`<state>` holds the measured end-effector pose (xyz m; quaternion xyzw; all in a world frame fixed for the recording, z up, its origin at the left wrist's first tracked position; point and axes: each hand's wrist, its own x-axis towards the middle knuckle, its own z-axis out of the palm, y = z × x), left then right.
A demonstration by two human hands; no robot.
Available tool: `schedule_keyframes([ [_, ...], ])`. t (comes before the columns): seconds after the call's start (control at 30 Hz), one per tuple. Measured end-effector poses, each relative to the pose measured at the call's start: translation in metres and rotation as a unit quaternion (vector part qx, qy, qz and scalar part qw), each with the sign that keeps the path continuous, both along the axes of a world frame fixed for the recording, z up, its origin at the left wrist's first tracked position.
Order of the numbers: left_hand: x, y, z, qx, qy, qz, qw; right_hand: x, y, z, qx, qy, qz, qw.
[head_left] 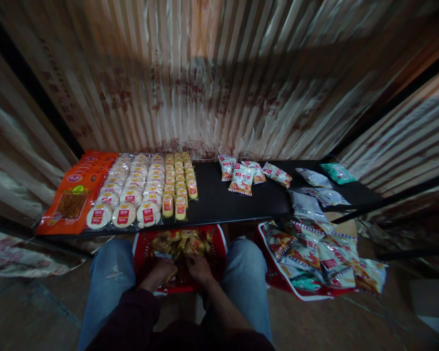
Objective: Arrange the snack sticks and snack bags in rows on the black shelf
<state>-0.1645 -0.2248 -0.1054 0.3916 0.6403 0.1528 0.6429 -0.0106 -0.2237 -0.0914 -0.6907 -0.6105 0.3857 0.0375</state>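
Both of my hands are down inside a red basket (224, 243) between my knees. It holds many small yellow-wrapped snack packets (195, 242). My left hand (161, 271) is at the basket's near left, its fingers curled against a yellow packet that partly shows by the fingertips. To its right, my right hand (199, 269) reaches in among the packets with fingers bent downward. Its fingertips are dim, and what they hold cannot be made out. Above the basket, on the black shelf (219, 204), similar yellow snack packets (180, 208) stand in rows.
Left of the yellow rows are round white rice cracker packs (124, 214) and orange snack bags (73, 200). White snack bags (242, 178) and a green bag (338, 173) lie on the shelf's right. A second red basket (296, 292) overflows with bags. Black posts (40, 87) frame the shelf.
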Motion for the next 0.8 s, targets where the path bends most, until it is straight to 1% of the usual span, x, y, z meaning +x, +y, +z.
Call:
schedule_keyframes([
  [0.1, 0.001, -0.001, 0.004, 0.006, -0.032, 0.080, 0.996, 0.001, 0.001, 0.002, 0.018, 0.011, -0.027, 0.999],
  [0.27, 0.007, -0.001, 0.010, 0.012, -0.077, 0.145, 0.986, 0.006, 0.003, 0.005, 0.047, 0.038, -0.081, 0.995],
  [0.33, 0.010, 0.002, 0.013, 0.029, -0.119, 0.184, 0.975, 0.006, 0.004, 0.004, 0.048, 0.057, -0.107, 0.991],
  [0.43, 0.018, 0.007, 0.020, 0.049, -0.203, 0.233, 0.950, 0.004, 0.005, 0.002, 0.052, 0.095, -0.138, 0.984],
  [0.47, 0.022, 0.009, 0.023, 0.059, -0.207, 0.236, 0.948, 0.004, 0.005, 0.001, 0.054, 0.120, -0.152, 0.980],
  [0.53, 0.029, 0.010, 0.028, 0.096, -0.159, 0.221, 0.957, 0.003, 0.003, 0.001, 0.059, 0.194, -0.194, 0.960],
  [0.6, 0.035, 0.010, 0.033, 0.138, -0.098, 0.196, 0.966, 0.003, 0.001, 0.001, 0.065, 0.295, -0.241, 0.922],
  [0.67, 0.040, 0.008, 0.036, 0.174, -0.053, 0.165, 0.969, 0.004, -0.002, 0.004, 0.066, 0.374, -0.272, 0.884],
  [0.73, 0.044, 0.006, 0.038, 0.206, -0.021, 0.131, 0.970, 0.006, -0.005, 0.007, 0.064, 0.413, -0.284, 0.863],
  [0.8, 0.047, 0.003, 0.042, 0.238, 0.006, 0.100, 0.966, 0.007, -0.006, 0.011, 0.063, 0.428, -0.294, 0.852],
])
